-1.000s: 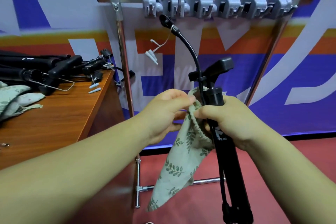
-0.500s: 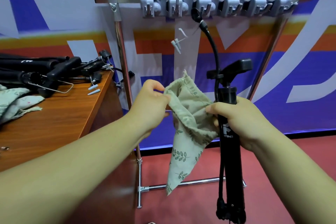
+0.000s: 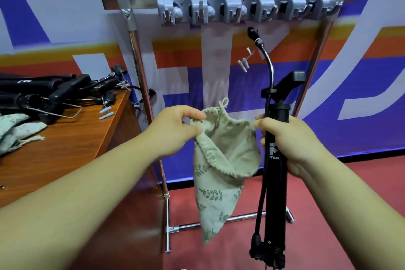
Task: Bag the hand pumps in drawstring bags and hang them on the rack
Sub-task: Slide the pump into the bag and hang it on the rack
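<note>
Here the left hand [image 3: 175,129] pinches one side of the bag [image 3: 221,160] at its mouth, with thumb and forefinger pressed together on the hem and the other fingers curled behind. The right hand [image 3: 291,138] is wrapped round the barrel of the pump [image 3: 275,182], fingers clamped on it just below the top cap. The fingertip nearest the left hand also catches the opposite side of the hem.

Between the two sets of fingers the mouth is stretched open. The drawstring [image 3: 224,103] loop stands up just above the left fingertips. The rest of the bag, pale cloth printed with green leaves, hangs below the fingers and tapers to a corner in the air.

The pump is outside the bag and upright. Its handle [image 3: 289,81] sits above the right fingers and its base is well below them, near the lower edge of view. The hose [image 3: 268,66] runs up past the right fingers and arcs over, and its nozzle ends just under the grey hook strip of the rack [image 3: 247,10]. The rack stands beyond both hands, high above the fingers.

Well off to the left of the left fingers, the table [image 3: 65,149] carries a heap of spare pumps [image 3: 54,92]. Nearer its left edge lie spare bags [image 3: 17,129].
</note>
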`<state>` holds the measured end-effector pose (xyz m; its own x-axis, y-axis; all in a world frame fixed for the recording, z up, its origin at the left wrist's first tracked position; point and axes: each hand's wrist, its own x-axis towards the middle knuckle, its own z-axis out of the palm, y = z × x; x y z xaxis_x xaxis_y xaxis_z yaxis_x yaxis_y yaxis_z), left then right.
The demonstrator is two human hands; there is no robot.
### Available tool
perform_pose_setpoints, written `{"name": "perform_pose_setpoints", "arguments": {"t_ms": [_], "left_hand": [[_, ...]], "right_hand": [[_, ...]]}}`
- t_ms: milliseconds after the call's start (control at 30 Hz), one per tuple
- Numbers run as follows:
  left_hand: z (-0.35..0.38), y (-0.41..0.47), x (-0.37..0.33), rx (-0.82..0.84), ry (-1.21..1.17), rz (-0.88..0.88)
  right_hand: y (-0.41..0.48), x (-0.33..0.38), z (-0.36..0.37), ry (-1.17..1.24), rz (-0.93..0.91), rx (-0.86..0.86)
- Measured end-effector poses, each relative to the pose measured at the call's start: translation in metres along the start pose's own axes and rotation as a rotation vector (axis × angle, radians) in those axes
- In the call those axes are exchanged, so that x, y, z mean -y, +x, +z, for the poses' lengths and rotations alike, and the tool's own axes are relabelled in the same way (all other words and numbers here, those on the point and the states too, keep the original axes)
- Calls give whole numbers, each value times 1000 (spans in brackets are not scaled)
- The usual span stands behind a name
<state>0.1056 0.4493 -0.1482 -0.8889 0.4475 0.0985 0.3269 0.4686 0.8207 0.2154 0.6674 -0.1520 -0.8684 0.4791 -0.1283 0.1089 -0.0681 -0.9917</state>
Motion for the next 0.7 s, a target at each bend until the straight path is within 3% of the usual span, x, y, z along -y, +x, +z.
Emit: {"name": "perform_pose_setpoints", "arguments": {"t_ms": [133,367,533,700], "left_hand": [[2,0,3,11,57,-19],[5,1,2,-160,221,76],[-1,5,14,177,545,47],[0,6,21,357,571,-17]], "right_hand": [[1,11,-4,61,-88,-43],[-6,41,-1,101,-232,-47],[-7,57,3,174,-298,-65],[-5,67,10,298,-336,-96]]}}
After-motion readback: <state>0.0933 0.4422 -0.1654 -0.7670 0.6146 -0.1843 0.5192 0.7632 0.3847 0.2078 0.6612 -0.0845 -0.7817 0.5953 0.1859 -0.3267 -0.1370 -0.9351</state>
